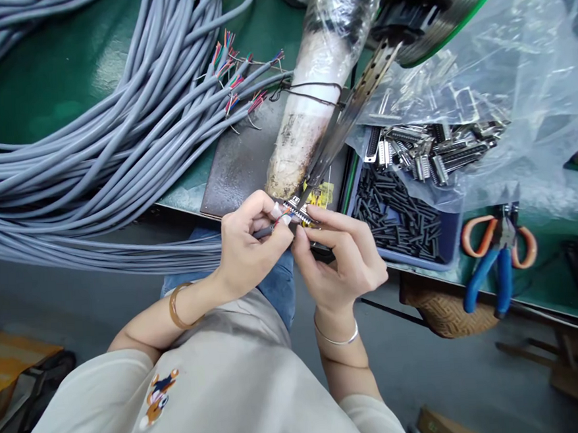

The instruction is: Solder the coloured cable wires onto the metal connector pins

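My left hand [249,249] is closed in a pinch on the end of a grey cable [263,232], whose thin coloured wires reach toward a small connector [296,211]. My right hand [341,252] is closed too, its thumb and forefinger gripping that connector at the bench edge. The two hands touch at the fingertips. A metal strip [346,117] runs down from a reel at the top to the spot just above the connector. A wrapped, stained post [311,103] stands right behind it.
A big bundle of grey cables [91,151] with stripped coloured ends covers the green bench [51,75] on the left. A blue tray [415,250] holds black sleeve pieces. A clear bag [532,94] of metal connectors lies right, with blue pliers [491,275] and orange-handled scissors [523,243] beside it.
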`<act>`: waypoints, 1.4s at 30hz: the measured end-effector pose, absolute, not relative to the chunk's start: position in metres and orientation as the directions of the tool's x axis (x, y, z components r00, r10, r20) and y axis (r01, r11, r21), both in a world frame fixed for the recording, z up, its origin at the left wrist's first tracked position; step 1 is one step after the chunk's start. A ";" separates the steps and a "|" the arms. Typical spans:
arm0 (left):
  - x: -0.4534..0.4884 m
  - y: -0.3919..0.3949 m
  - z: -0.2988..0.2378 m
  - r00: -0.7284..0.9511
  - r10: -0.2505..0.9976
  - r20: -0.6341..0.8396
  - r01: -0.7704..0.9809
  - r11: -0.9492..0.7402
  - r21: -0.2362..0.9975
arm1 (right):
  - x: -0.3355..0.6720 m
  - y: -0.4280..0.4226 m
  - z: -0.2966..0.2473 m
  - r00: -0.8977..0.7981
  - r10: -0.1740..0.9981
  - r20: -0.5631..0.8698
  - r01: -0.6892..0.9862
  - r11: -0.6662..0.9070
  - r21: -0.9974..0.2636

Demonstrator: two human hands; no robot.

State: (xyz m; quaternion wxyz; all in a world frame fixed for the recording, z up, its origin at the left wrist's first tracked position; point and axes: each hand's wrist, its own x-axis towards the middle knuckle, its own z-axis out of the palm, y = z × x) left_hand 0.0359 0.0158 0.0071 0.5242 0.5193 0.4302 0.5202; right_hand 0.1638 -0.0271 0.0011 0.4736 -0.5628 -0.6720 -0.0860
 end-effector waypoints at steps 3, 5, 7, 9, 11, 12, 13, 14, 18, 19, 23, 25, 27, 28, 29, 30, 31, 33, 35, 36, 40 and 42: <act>0.035 0.015 0.005 0.108 0.992 0.058 -0.114 -0.045 0.992 | 0.164 -0.031 -0.003 0.087 0.683 0.726 0.815 0.371 -0.446; 0.034 0.014 0.005 0.120 0.992 0.032 -0.122 -0.018 0.992 | 0.164 -0.032 -0.003 0.173 0.694 0.699 0.759 0.358 -0.544; 0.033 0.013 0.006 0.135 0.991 0.008 -0.125 0.009 0.992 | 0.165 -0.032 -0.002 0.296 0.656 0.694 0.665 0.380 -0.643; 0.033 0.012 0.008 0.143 0.990 -0.010 -0.130 0.029 0.991 | 0.167 -0.031 0.000 0.400 0.544 0.737 0.607 0.445 -0.658; 0.032 0.013 0.009 0.149 0.989 -0.021 -0.154 0.044 0.987 | 0.170 -0.032 0.001 0.463 0.400 0.791 0.622 0.489 -0.612; 0.031 0.013 0.010 0.153 0.988 -0.025 -0.175 0.052 0.983 | 0.171 -0.033 0.001 0.472 0.359 0.805 0.644 0.484 -0.593; 0.031 0.014 0.012 0.156 0.987 -0.029 -0.198 0.060 0.978 | 0.173 -0.034 0.001 0.470 0.347 0.812 0.664 0.468 -0.583; 0.031 0.015 0.013 0.161 0.986 -0.035 -0.222 0.070 0.973 | 0.174 -0.036 0.000 0.460 0.363 0.811 0.682 0.440 -0.584; 0.029 0.019 0.016 0.185 0.980 -0.067 -0.274 0.117 0.955 | 0.176 -0.043 -0.001 0.332 0.538 0.775 0.796 0.281 -0.536; 0.029 0.019 0.016 0.191 0.979 -0.073 -0.276 0.125 0.953 | 0.176 -0.044 -0.001 0.278 0.584 0.762 0.820 0.269 -0.505; 0.031 0.021 0.015 0.193 0.980 -0.055 -0.276 0.108 0.955 | 0.170 -0.039 0.000 0.102 0.705 0.702 0.831 0.328 -0.450; 0.032 0.022 0.014 0.177 0.984 -0.032 -0.269 0.079 0.960 | 0.167 -0.033 0.000 0.089 0.720 0.688 0.818 0.341 -0.463; 0.033 0.022 0.014 0.157 0.988 -0.002 -0.262 0.044 0.964 | 0.164 -0.028 0.000 0.105 0.720 0.686 0.802 0.347 -0.487; 0.034 0.022 0.014 0.148 0.989 0.010 -0.259 0.029 0.965 | 0.164 -0.026 0.000 0.117 0.717 0.688 0.796 0.346 -0.496; 0.034 0.021 0.014 0.142 0.990 0.018 -0.256 0.019 0.967 | 0.163 -0.024 0.001 0.127 0.714 0.689 0.792 0.345 -0.504; 0.034 0.021 0.015 0.136 0.990 0.021 -0.252 0.014 0.968 | 0.163 -0.023 0.002 0.136 0.711 0.690 0.788 0.344 -0.510; 0.034 0.021 0.015 0.129 0.991 0.020 -0.245 0.012 0.969 | 0.162 -0.023 0.003 0.144 0.708 0.691 0.786 0.342 -0.514; 0.035 0.020 0.015 0.114 0.993 0.016 -0.229 0.011 0.973 | 0.162 -0.022 0.004 0.154 0.702 0.695 0.788 0.337 -0.514; 0.034 0.020 0.015 0.108 0.994 0.009 -0.225 0.015 0.974 | 0.162 -0.023 0.005 0.156 0.698 0.699 0.793 0.334 -0.510; 0.034 0.020 0.015 0.116 0.993 0.005 -0.231 0.022 0.973 | 0.162 -0.023 0.005 0.154 0.698 0.699 0.793 0.335 -0.508; 0.033 0.020 0.013 0.140 0.990 -0.017 -0.255 0.053 0.966 | 0.162 -0.026 0.001 0.140 0.704 0.696 0.790 0.345 -0.507; 0.033 0.020 0.012 0.121 0.992 -0.016 -0.237 0.045 0.971 | 0.162 -0.027 -0.001 0.130 0.707 0.696 0.794 0.346 -0.500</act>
